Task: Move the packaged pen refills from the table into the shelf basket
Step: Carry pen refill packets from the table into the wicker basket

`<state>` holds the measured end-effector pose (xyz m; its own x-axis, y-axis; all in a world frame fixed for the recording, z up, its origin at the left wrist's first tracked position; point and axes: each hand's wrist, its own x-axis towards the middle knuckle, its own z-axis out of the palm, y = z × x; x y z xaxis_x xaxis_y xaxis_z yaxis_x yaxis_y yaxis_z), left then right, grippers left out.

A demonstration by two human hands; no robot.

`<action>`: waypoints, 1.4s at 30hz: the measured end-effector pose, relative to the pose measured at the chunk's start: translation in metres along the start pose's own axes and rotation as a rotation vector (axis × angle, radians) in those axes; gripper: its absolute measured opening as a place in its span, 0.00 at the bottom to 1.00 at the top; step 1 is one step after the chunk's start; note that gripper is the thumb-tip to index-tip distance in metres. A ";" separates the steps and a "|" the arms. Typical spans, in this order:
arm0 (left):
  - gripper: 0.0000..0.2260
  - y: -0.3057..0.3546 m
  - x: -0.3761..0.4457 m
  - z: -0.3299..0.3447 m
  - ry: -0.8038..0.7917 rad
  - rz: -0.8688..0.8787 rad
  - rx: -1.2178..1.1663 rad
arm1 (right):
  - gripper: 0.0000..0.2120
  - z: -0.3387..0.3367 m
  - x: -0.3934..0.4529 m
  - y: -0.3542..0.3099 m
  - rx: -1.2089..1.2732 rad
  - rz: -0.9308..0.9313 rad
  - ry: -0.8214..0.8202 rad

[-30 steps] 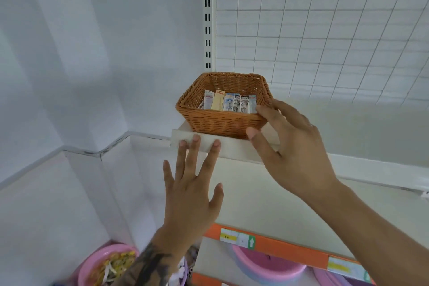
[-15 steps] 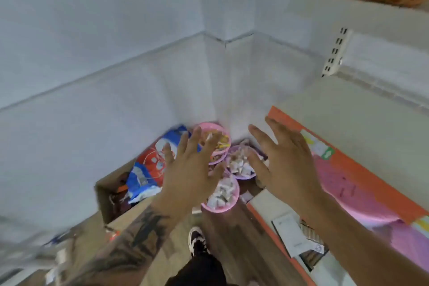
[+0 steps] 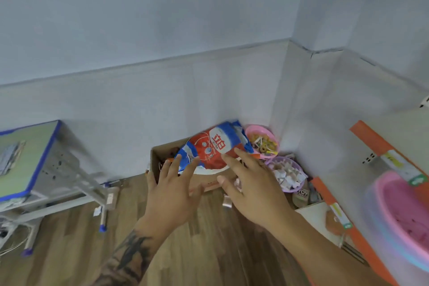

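Both hands empty, between loads; judged a return trip to the table for more refills.

Tattooed left hand and right hand spread, fingers straight, grasping nothing, over the open cardboard box; blurred packets on the green blue-edged table far left, long axis unreadable; next: turn left, reach; shelf basket out of view.

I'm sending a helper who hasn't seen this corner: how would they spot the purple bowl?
Go to the wall corner beside the orange-edged shelf. Two small bowls sit on the floor there; the purple bowl is the nearer one, holding pale whitish pieces, while the pink bowl behind it holds yellowish bits.
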<state>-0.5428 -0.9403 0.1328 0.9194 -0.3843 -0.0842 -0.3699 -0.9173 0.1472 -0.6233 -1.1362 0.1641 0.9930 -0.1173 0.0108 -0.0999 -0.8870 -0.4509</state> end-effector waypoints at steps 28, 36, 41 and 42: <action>0.24 -0.458 -0.208 0.007 0.040 -0.684 -0.305 | 0.29 0.300 0.060 -0.425 -0.133 -0.510 -0.514; 0.24 -0.551 -0.205 -0.001 0.032 -0.857 -0.273 | 0.28 0.375 0.131 -0.509 -0.132 -0.599 -0.566; 0.26 -0.628 -0.175 -0.010 -0.024 -0.971 -0.286 | 0.28 0.419 0.195 -0.576 -0.122 -0.646 -0.623; 0.25 -0.643 -0.166 -0.014 -0.021 -0.979 -0.287 | 0.28 0.425 0.208 -0.589 -0.121 -0.648 -0.634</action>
<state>-0.4560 -0.2849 0.0664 0.7973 0.5173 -0.3111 0.5919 -0.7710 0.2349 -0.3311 -0.4481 0.0524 0.7014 0.6557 -0.2794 0.5190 -0.7385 -0.4303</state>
